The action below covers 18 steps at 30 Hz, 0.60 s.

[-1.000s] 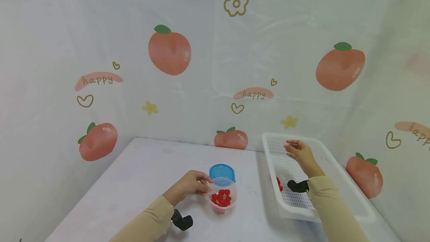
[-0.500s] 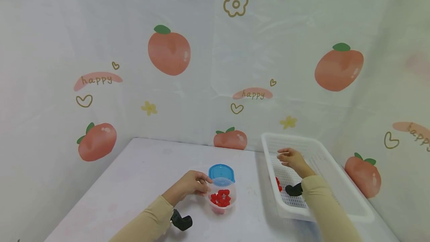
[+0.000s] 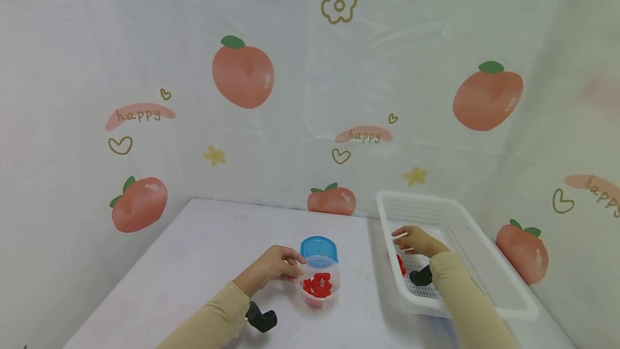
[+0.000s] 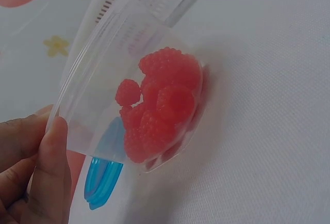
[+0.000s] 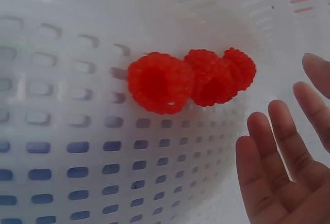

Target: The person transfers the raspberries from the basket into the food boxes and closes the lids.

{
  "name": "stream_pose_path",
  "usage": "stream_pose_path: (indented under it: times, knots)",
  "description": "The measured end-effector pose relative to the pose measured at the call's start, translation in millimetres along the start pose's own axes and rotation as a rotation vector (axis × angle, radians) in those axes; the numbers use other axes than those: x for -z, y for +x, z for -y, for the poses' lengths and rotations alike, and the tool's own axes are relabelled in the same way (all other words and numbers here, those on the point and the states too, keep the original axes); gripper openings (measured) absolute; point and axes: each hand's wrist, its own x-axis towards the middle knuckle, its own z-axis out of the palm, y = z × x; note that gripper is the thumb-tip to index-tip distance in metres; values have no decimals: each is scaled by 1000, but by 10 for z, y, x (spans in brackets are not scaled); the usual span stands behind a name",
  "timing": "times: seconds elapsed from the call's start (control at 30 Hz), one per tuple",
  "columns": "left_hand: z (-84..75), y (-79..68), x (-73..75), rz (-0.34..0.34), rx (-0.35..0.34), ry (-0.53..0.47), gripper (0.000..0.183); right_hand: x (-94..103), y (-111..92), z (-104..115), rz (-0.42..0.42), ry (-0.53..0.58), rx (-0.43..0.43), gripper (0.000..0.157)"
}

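We log long, plain beige sleeves: left sleeve creased toward its cuff, right sleeve matching. Left hand and right hand are bare. We note black wrist units, left unit bent, right unit rounded.

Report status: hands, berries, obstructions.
Left hand pinching tub, berries inside. Right hand empty, near other berries in basket. Nothing visible between hand and berries.
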Motion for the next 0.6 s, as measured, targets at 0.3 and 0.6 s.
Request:
stream_pose_path:
  times: [0.3,0.6]
  knots:
    - [-8,-15,1,-15,7,16,22,-47,-53,8,46,-72,-73,33]
    - [4,1,-4,-13,3,13,22,-58,-7,-41,95,-126,-60,26]
